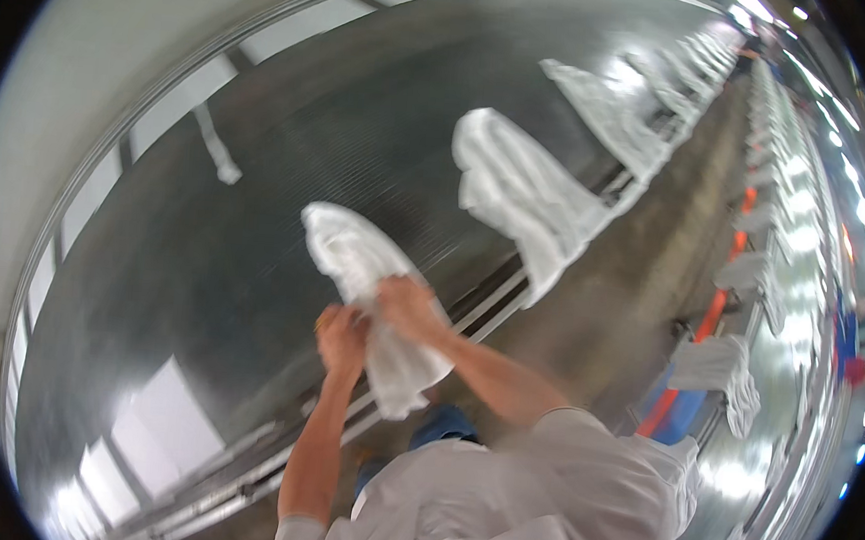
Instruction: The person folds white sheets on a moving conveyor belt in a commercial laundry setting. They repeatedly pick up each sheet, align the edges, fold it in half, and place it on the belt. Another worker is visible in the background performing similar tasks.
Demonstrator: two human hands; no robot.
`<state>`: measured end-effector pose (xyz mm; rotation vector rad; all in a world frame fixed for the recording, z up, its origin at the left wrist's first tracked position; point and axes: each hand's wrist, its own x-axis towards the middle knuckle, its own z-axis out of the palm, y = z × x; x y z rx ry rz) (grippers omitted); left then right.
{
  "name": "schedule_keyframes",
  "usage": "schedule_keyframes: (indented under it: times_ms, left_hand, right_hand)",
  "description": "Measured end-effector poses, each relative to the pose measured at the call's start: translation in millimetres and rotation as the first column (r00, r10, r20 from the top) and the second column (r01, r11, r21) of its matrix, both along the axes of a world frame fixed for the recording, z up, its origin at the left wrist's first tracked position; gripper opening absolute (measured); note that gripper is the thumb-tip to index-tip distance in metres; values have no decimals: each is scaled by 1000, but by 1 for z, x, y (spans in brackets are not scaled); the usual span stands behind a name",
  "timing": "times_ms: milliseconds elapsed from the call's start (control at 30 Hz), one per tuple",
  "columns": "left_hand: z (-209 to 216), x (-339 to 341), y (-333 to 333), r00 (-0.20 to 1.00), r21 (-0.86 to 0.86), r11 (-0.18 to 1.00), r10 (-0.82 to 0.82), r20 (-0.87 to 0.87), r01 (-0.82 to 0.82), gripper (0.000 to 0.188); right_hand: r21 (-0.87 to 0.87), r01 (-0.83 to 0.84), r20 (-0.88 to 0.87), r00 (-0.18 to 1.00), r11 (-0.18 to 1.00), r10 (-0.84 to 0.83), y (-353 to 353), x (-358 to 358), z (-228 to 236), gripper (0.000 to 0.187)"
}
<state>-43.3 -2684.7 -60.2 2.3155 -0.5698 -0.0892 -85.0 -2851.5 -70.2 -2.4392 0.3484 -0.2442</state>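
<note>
A crumpled white cloth (349,249) lies across the near edge of a long dark table (259,308). Its lower end hangs past the edge toward my body. My left hand (341,336) is closed at the cloth's left side, with the fingertips partly hidden. Close beside it, my right hand (412,307) grips the middle of the same cloth from above, fingers curled into the fabric. Further right, a second white cloth (528,191) drapes over the edge in the same way, untouched by either hand.
More white cloths (614,112) run in a row along the edge into the distance. A thin white strip (218,150) and white rectangular panels (166,422) show on the left. Across the aisle floor (644,255), another long table carries cloths (721,376) and an orange strip (712,315).
</note>
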Motion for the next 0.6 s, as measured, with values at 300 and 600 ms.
schedule_keyframes:
  times_ms: [300, 600]
  left_hand:
    - [-8, 23, 48, 877, -644, 637, 111, -467, -424, 9]
    - [51, -31, 143, 674, -664, 151, 19, -739, -732, 32]
  right_hand:
    - [850, 34, 52, 988, 526, -146, -41, 16, 24, 14]
    - [807, 81, 100, 957, 585, -271, -50, -49, 113, 13]
